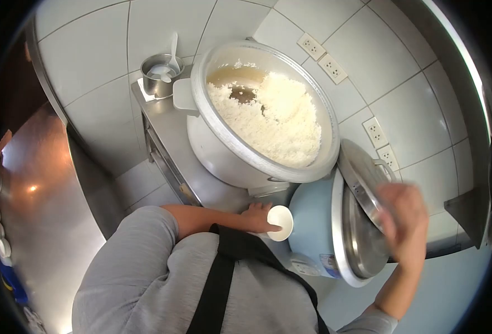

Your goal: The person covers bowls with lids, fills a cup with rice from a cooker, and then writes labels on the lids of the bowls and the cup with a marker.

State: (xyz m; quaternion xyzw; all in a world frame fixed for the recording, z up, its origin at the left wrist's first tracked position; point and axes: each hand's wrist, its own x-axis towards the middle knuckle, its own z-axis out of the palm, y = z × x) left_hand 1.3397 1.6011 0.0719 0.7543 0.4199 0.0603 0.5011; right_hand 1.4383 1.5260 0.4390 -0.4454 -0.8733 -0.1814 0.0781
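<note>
L hand [255, 217] grips white bowl [283, 218], thumb inside its rim, nr. blue cooker's [313, 217] L side. R hand [404, 217] blurred at lid's [362, 167] lower edge; can't tell if gripping.

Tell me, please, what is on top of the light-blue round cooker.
On the cooker lies a round silver metal cover, which hides any contents. A second, tilted silver lid with a handle, at the blurred right hand, hides part of that cover.

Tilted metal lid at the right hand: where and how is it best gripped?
Probably by its loop handle, coming from the picture's right: the tilted lid turns its handled face that way, and the loop stands out from the surface.
</note>
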